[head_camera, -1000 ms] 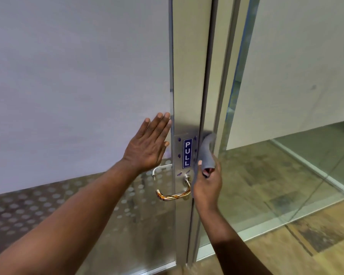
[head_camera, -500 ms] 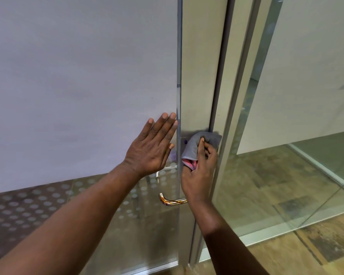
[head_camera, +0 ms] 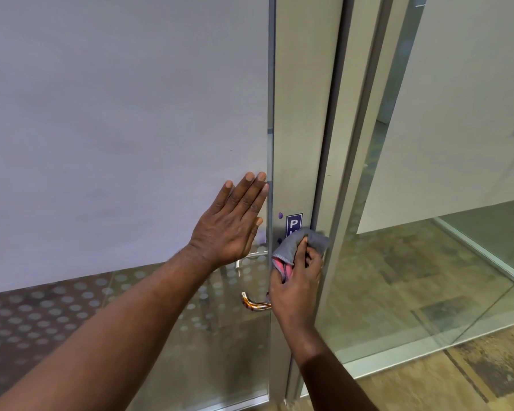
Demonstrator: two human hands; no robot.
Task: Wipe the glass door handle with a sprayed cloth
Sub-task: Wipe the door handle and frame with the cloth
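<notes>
On the door frame (head_camera: 304, 143), right hand (head_camera: 294, 295) grip curled round grey cloth (head_camera: 298, 244), left hand (head_camera: 229, 229) flat on glass (head_camera: 116, 114)

We see a grey cloth (head_camera: 312, 241) with bright pink at its fold. The door handle (head_camera: 254, 305) is shiny gold with orange stripes. The sign (head_camera: 293, 223) is dark blue with a white letter P. The door frame (head_camera: 300, 114) is silver grey with little purple dots (head_camera: 280, 215) on it. The glass door (head_camera: 101, 114) is milky white up high, with rows of pale round spots lower down. The floor (head_camera: 502, 375) is brown with dark patches.
</notes>
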